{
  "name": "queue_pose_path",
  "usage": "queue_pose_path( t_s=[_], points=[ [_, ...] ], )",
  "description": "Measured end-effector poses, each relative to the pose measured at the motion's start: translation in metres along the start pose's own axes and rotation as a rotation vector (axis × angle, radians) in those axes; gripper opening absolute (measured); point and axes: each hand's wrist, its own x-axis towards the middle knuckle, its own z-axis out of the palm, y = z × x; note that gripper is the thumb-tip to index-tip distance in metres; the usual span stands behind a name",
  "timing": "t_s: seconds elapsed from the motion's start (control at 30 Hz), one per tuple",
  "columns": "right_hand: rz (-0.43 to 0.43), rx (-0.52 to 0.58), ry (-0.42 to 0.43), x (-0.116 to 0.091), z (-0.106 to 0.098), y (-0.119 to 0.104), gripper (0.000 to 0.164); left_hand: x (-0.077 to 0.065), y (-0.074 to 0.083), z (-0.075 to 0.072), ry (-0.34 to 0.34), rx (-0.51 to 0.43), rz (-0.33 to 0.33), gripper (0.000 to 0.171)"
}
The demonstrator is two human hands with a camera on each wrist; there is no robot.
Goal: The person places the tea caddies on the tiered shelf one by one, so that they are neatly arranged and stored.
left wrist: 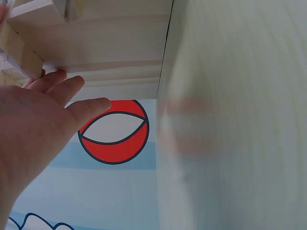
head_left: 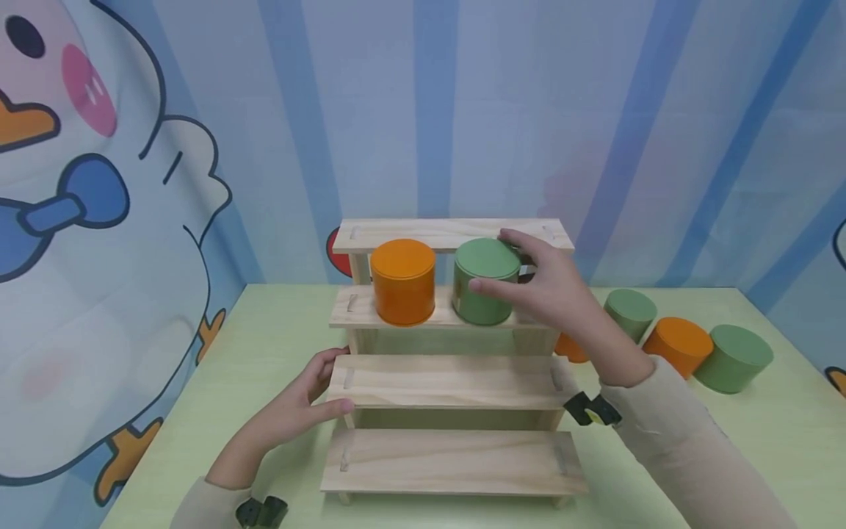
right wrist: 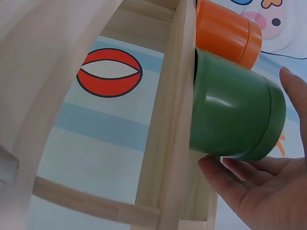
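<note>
A tiered wooden stand (head_left: pixel 456 461) rises in steps on the table. My left hand (head_left: pixel 291 411) holds its left end, thumb on the second step and fingers behind. In the left wrist view, those fingers (left wrist: pixel 65 91) lie beside the wood. On the third step stands an orange canister (head_left: pixel 405 286), and to its right a green canister (head_left: pixel 485 294). My right hand (head_left: pixel 548 286) spreads around the green canister. In the right wrist view, fingers (right wrist: pixel 216 175) touch its side near the base, while the thumb (right wrist: pixel 293 86) stands apart from its lid.
Right of the stand, another green canister (head_left: pixel 630 312), an orange canister (head_left: pixel 678 345) and a further green canister (head_left: pixel 735 358) stand on the pale table (head_left: pixel 806 441). One more orange canister (head_left: pixel 571 349) is partly hidden by my right arm. A cartoon-printed backdrop (head_left: pixel 515 110) rises behind.
</note>
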Motion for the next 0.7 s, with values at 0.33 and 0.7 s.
queue_pose_path(
  t_s=[0.33,0.7],
  points=[
    [-0.023,0.083,0.05,-0.02,-0.023,0.006,0.084,-0.001,-0.001,0.001,-0.002,-0.014,-0.007,0.067],
    [-0.067,0.051,0.247,-0.04,-0.056,0.036,0.072,0.0,0.0,0.001,0.001,-0.006,-0.004,0.068]
  ],
)
